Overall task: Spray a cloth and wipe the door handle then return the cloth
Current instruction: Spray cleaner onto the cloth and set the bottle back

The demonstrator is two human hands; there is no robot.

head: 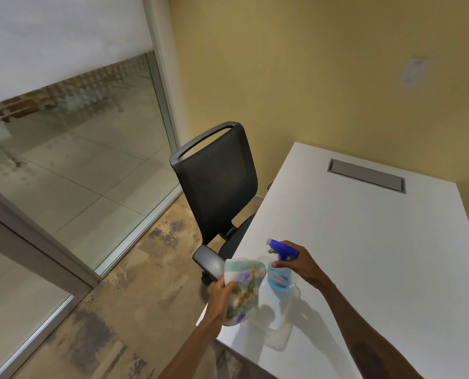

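right hand [296,262] curled round the bottle [279,283] neck, bottle upright by the table [364,242] left edge. left hand [219,298] clutches the cloth [244,285] just left of the bottle, over that edge. the nozzle [271,242] points left and away, passing just above the cloth, so the cloth likely needs lifting before the spray.

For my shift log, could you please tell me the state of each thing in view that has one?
cloth: bunched, held in the left hand.
spray bottle: gripped at its blue head by the right hand, some blue liquid inside.
cable hatch: closed.
roller blind: partly lowered.
office chair: unoccupied.
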